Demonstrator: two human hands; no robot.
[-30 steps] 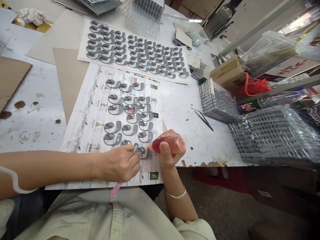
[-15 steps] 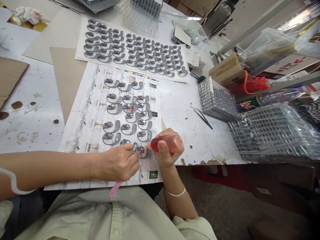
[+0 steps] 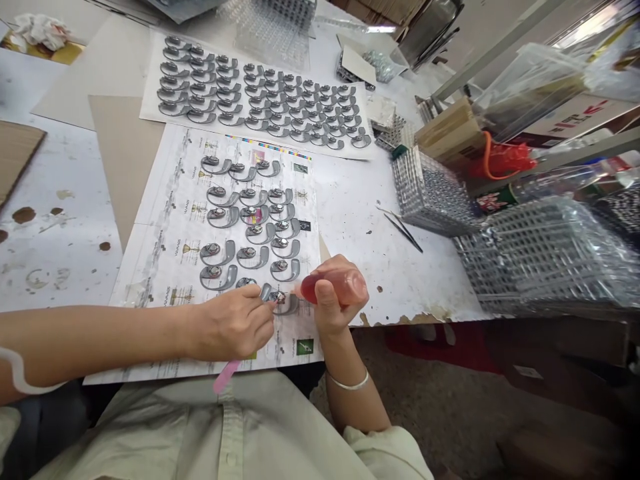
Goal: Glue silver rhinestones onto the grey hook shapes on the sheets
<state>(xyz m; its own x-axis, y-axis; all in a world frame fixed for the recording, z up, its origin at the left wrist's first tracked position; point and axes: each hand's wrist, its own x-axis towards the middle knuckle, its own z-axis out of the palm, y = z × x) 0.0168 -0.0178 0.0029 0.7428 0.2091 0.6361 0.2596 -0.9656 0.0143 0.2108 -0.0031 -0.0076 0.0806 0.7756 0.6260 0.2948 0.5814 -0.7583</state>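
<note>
so, left hand [image 3: 233,323] with its grip pinching a hooked silver piece [image 3: 266,292], long axis tilted away from the body

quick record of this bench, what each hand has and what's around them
left hand: pinching a grey hook-shaped part
right hand: gripping a red squeeze bottle, tip beside that part
under the hands: a printed paper sheet with more grey hook-shaped parts laid in rows
nearby: metal tweezers, a clear plastic tray stack
</note>
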